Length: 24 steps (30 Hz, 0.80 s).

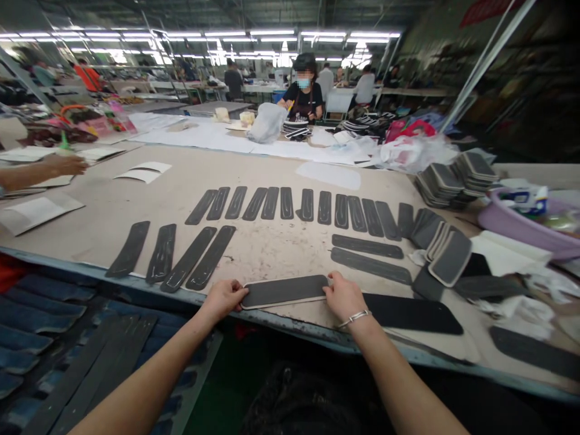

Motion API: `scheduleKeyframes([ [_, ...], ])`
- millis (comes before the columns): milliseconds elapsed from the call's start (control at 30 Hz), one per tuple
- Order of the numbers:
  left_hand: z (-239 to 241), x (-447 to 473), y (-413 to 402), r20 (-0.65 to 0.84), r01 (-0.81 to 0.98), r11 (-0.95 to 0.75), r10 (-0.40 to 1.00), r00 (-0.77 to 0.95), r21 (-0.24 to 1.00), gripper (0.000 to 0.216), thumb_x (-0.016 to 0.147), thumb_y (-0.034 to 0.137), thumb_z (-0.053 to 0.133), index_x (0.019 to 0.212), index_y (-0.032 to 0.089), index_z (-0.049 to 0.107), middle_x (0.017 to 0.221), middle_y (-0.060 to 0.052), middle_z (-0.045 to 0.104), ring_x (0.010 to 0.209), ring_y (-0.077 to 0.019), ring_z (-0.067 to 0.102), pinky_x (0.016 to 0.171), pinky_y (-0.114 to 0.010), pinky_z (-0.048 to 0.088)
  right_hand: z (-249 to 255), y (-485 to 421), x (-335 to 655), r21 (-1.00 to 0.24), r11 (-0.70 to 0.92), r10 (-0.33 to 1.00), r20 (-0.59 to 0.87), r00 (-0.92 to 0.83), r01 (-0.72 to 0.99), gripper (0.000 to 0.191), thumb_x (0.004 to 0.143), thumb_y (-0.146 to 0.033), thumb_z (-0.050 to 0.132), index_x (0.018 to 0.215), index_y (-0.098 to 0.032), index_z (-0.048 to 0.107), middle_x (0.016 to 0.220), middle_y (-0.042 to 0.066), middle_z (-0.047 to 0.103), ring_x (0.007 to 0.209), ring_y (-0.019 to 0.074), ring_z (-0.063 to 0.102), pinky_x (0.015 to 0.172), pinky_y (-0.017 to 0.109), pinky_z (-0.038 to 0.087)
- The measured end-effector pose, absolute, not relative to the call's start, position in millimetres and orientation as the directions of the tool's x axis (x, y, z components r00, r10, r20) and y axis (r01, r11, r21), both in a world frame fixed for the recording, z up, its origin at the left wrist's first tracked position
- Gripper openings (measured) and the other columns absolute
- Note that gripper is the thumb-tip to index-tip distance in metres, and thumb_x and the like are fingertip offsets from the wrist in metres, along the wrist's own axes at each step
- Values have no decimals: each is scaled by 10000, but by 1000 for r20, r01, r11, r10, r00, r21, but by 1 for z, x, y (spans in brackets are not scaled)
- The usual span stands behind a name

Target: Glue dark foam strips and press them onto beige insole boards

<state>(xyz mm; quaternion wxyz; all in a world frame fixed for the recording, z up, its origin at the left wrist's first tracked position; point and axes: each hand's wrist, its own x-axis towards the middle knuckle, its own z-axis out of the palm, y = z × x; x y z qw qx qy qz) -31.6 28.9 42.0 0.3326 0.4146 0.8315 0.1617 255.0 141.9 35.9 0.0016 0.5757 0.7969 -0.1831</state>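
Observation:
A long dark grey strip with rounded corners and a pale edge (285, 291) lies between my hands at the table's front edge. My left hand (226, 297) pinches its left end between thumb and fingers. At the other end, my right hand (342, 293), with a bracelet at the wrist, grips the corner. Just right of that hand rests a wider black strip (412, 314). Two grey strips (369, 266) lie crosswise beyond it. Toward the left, several grey strips with shiny streaks (199, 257) stand at a slant, and a curved row of shorter ones (272, 203) runs behind.
Stacks of grey pieces (446, 181) and a purple basin (521, 226) stand at the right. Another person's hand (67, 164) reaches over white sheets (40, 211) at the left. A masked person (306, 99) works across the table, near plastic bags (267, 124).

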Motion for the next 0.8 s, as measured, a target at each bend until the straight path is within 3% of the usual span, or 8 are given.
scheduleKeyframes([
  [367, 35, -36, 34, -415, 758, 541, 823, -389, 363, 255, 766, 418, 484, 684, 197, 581, 456, 7, 613, 534, -169, 574, 521, -246, 307, 32, 150, 258, -379, 222, 925, -210, -317, 898, 353, 792, -285, 570, 1124, -178, 510, 758, 28, 660, 792, 204, 616, 685, 273, 379],
  [800, 42, -32, 36, -457, 770, 559, 796, -396, 307, 256, 795, 418, 472, 732, 198, 585, 494, 15, 634, 593, -173, 600, 550, -247, 325, 35, 150, 258, -375, 272, 914, -189, -360, 886, 401, 770, -216, 559, 1167, -181, 511, 775, 17, 673, 767, 193, 612, 672, 273, 370],
])
